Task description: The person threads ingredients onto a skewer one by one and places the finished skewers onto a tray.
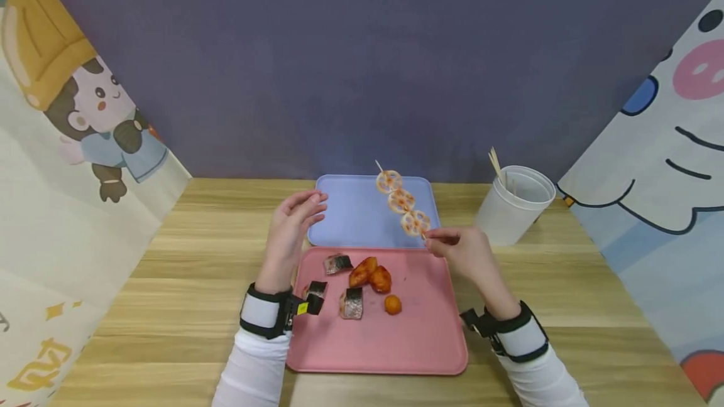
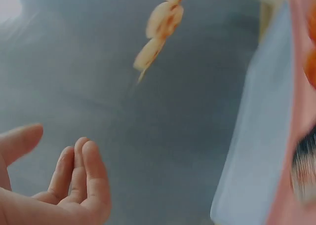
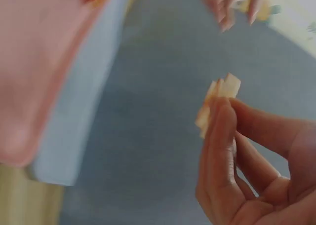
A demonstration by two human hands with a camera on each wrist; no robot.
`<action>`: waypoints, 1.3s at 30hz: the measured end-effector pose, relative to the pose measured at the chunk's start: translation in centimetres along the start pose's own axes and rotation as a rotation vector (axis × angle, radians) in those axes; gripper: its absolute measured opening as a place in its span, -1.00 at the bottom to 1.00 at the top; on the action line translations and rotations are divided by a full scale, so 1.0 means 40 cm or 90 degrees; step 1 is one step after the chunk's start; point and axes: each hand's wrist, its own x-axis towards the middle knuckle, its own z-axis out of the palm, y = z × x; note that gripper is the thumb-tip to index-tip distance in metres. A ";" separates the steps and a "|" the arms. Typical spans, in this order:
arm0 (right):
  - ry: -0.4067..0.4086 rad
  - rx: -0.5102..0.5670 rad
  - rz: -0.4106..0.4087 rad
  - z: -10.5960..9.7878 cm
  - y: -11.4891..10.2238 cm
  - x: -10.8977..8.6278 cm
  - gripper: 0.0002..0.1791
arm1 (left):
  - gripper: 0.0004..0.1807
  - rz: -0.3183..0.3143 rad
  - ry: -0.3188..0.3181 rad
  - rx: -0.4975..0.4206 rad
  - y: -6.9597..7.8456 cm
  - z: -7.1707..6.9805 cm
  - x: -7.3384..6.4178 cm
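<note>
Leftmost, your left hand (image 1: 291, 225) is raised near the left edge of the blue tray (image 1: 345, 215), its fingers loosely bent and the thumb well apart from them. Just right of that wrist, three dark-and-silver pieces (image 1: 352, 304) lie on the pink tray (image 1: 415, 347), which sits on the near side of the blue one. Next to them come two reddish glazed pieces (image 1: 366, 272), touching each other, and then a small orange ball (image 1: 393, 304). Further right, the skewer (image 1: 401, 201) with three lotus-root slices slants up and away above the blue tray. Your right hand (image 1: 464, 253) pinches its near end between thumb and fingers. Beyond that hand, a white bucket (image 1: 507, 218) holds thin sticks (image 1: 495, 163).
</note>
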 end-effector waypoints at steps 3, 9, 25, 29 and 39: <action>0.020 0.008 0.022 0.014 0.031 0.041 -0.78 | -0.92 0.003 0.072 0.022 0.003 -0.034 -0.003; 0.019 0.036 0.081 0.034 0.075 0.103 -0.76 | -0.83 -0.004 0.096 0.109 0.010 -0.096 -0.019; -0.019 -0.144 0.096 0.051 0.119 0.175 -0.82 | -0.75 -0.009 0.141 0.219 0.043 -0.197 -0.060; -0.044 -0.188 0.103 0.060 0.120 0.186 -0.84 | -0.77 -0.013 0.152 0.221 0.050 -0.215 -0.063; -0.098 -0.217 0.153 0.080 0.120 0.209 -0.80 | -0.74 -0.007 0.153 0.233 0.060 -0.231 -0.062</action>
